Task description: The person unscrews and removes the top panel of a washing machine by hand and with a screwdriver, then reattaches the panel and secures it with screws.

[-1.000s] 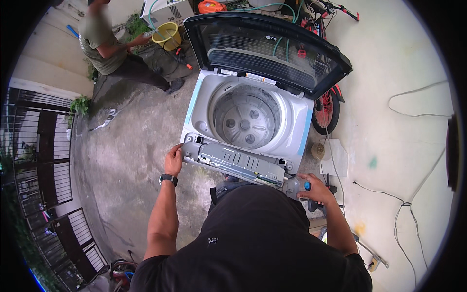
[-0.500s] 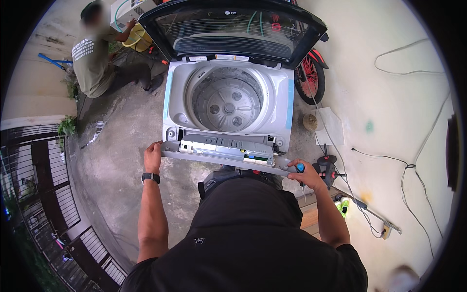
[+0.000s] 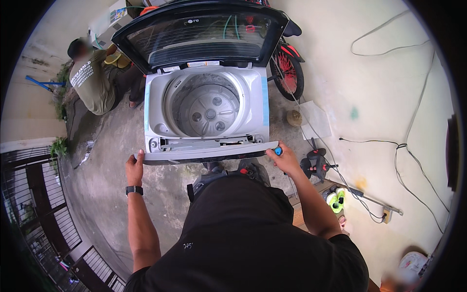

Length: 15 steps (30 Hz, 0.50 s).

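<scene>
Panel [image 3: 206, 155] spans between both hands [image 3: 134, 170], gripped at its ends.

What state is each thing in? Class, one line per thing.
Washer lid, raised open.
Washer tub, uncovered, no laundry visible.
Front panel, held at both ends; fastening unclear.
Left hand, closed on panel's left end.
Right hand, closed on panel's right end.
Blue-ended tool, in right hand.
Red-spoked wheel, upright.

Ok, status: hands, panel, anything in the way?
Left hand gripping panel's left end. Right hand at its right end, holding blue-topped tool too. Panel along washer's front edge; raised lid behind, clear of it.
</scene>
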Available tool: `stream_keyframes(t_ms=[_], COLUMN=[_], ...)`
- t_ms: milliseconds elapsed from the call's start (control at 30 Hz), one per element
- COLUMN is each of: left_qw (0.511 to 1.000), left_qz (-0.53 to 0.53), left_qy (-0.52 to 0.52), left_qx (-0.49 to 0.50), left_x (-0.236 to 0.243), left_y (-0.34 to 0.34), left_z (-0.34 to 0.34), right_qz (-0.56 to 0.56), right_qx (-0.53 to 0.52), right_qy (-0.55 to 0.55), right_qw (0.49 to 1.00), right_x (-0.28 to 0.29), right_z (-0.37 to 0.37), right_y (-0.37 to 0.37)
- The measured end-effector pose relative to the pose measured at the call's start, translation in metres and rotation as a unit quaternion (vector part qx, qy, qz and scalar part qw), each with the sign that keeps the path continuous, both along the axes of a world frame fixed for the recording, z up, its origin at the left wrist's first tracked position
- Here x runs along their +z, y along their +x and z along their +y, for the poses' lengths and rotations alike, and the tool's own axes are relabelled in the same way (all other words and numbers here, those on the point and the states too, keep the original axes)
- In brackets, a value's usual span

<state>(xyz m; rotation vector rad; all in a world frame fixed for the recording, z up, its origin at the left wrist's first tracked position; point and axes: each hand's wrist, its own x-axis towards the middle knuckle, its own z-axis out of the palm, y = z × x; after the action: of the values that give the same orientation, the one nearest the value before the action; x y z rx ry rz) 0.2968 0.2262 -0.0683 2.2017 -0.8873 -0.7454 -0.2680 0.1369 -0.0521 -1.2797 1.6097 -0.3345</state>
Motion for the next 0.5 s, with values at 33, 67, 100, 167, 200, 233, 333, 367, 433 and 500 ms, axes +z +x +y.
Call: stream_keyframes(t_ms=[33, 67, 100, 167, 200, 233, 333, 367, 433, 500], left_qw=[1.0, 0.999, 0.999, 0.996, 0.993, 0.989, 0.971, 0.965, 0.954, 0.954], left_qz=[-0.016, -0.031, -0.047, -0.078, -0.09, -0.102, -0.136, -0.147, -0.159, -0.168], left_qy=[0.006, 0.013, 0.02, 0.049, 0.071, 0.093, 0.133, 0.137, 0.187, 0.188], left_qx=[0.006, 0.013, 0.019, -0.01, -0.03, -0.054, -0.146, -0.169, -0.169, -0.16], left_x=[0.0, 0.0, 0.001, -0.009, -0.007, -0.003, 0.007, 0.008, 0.006, -0.003], left_y=[0.0, -0.001, -0.002, 0.014, 0.014, 0.013, 0.003, 0.001, -0.001, -0.005], left_z=[-0.005, -0.009, -0.014, -0.007, -0.012, -0.021, -0.038, -0.041, -0.053, -0.06], right_qz=[0.032, 0.064, 0.097, 0.05, 0.029, 0.053, 0.12, 0.139, 0.173, 0.186], right_qx=[0.02, 0.041, 0.062, 0.015, -0.013, -0.009, 0.006, 0.001, -0.006, -0.002], right_qy=[-0.035, -0.068, -0.1, 0.005, 0.058, 0.051, 0.029, 0.012, -0.025, -0.046], right_qw=[0.999, 0.995, 0.988, 0.999, 0.998, 0.997, 0.992, 0.99, 0.985, 0.981], right_x=[-0.01, -0.018, -0.024, -0.002, 0.006, 0.0, -0.017, -0.019, -0.025, -0.033], right_z=[0.004, 0.009, 0.012, 0.005, -0.001, -0.005, -0.015, -0.018, -0.026, -0.033], right_y=[-0.003, -0.005, -0.008, 0.014, 0.019, 0.015, 0.01, 0.012, 0.017, 0.02])
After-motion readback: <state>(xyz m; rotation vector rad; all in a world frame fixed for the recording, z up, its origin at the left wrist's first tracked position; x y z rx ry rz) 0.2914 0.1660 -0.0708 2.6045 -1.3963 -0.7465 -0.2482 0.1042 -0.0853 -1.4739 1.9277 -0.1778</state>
